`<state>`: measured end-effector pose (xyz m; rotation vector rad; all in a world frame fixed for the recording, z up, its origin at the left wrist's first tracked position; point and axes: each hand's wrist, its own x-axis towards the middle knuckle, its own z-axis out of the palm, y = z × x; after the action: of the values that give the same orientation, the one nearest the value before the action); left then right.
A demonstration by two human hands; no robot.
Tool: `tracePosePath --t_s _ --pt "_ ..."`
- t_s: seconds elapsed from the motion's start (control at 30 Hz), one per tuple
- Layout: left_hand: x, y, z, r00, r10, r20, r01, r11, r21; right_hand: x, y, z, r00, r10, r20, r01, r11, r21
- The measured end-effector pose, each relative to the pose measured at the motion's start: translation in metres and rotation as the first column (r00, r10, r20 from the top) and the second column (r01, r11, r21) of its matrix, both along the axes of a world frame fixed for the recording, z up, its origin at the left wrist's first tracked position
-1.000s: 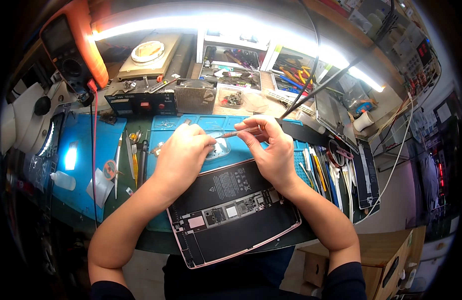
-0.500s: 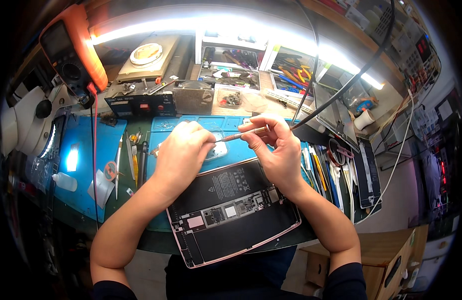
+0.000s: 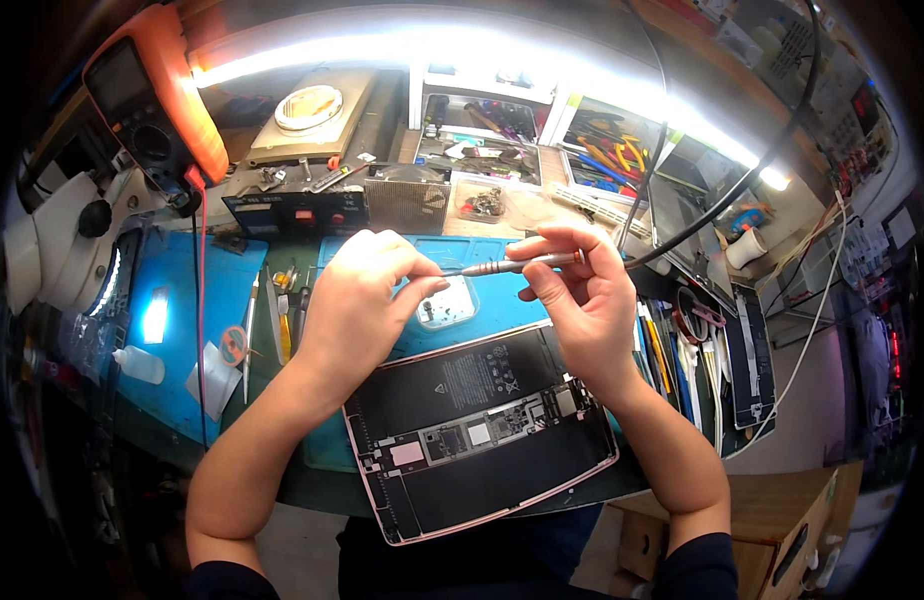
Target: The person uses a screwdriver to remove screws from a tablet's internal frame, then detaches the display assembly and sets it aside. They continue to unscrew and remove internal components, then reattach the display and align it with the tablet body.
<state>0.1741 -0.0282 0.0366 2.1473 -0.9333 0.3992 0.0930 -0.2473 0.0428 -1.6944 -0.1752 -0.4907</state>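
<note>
A slim metallic precision screwdriver point(image 3: 497, 267) lies nearly level between my hands, above an opened tablet point(image 3: 462, 485). Its handle sits in the fingers of my right hand point(image 3: 594, 310), with the thumb beneath it. My left hand point(image 3: 360, 300) is closed in a pinch of thumb and forefinger at the driver's tip; whatever small thing is pinched there is hidden. The tablet lies tilted on the bench, its black batteries and circuit board point(image 3: 492, 430) exposed. Beyond it, under the driver, a small clear tray point(image 3: 450, 308) holds tiny dark parts.
An orange multimeter point(image 3: 157, 100) stands at the far left, its red lead point(image 3: 201, 330) hanging across the blue mat point(image 3: 162, 400). Several hand tools point(image 3: 662, 350) lie to the right. A black cable point(image 3: 722, 220) arches over the right side. Tool bins point(image 3: 482, 150) line the back.
The whole view has shifted slightly, moving the scene a little to the right. My right fingers have shifted on the screwdriver, which remains tip-to-fingers with my left hand. The tablet stays in place.
</note>
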Motion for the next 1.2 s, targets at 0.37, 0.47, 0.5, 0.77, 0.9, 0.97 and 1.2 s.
tracePosePath --t_s 0.37,0.47,0.5,0.77,0.9,0.97,1.2 --pt "-0.009 0.005 0.007 0.998 -0.053 -0.020 0.052 0.997 -0.063 -0.004 -0.001 -0.006 1.000 0.014 -0.001 -0.014 0.999 0.040" --pt "-0.012 0.004 0.006 0.998 -0.060 -0.018 0.059 0.995 -0.085 -0.006 0.001 -0.004 1.000 0.018 0.005 -0.018 0.999 0.038" --pt "-0.012 0.003 0.006 0.998 -0.061 -0.018 0.060 0.994 -0.086 -0.006 0.001 -0.004 1.000 0.015 -0.003 -0.015 0.999 0.051" --pt "-0.007 0.005 0.007 0.999 -0.021 -0.038 0.020 0.999 -0.027 -0.004 -0.002 -0.007 0.997 -0.065 -0.037 0.067 0.997 0.044" --pt "0.003 0.016 -0.003 0.993 -0.029 -0.113 0.041 0.993 0.110 -0.009 -0.008 -0.011 0.994 -0.102 0.026 0.104 0.992 -0.075" --pt "0.001 0.015 -0.004 0.998 -0.020 -0.065 0.030 0.987 0.157 -0.011 -0.008 -0.014 0.992 -0.101 0.074 0.111 0.982 -0.150" --pt "-0.008 0.014 -0.006 0.991 -0.043 -0.125 0.075 0.960 0.268 -0.014 -0.015 -0.019 0.991 -0.100 0.094 0.119 0.967 -0.225"
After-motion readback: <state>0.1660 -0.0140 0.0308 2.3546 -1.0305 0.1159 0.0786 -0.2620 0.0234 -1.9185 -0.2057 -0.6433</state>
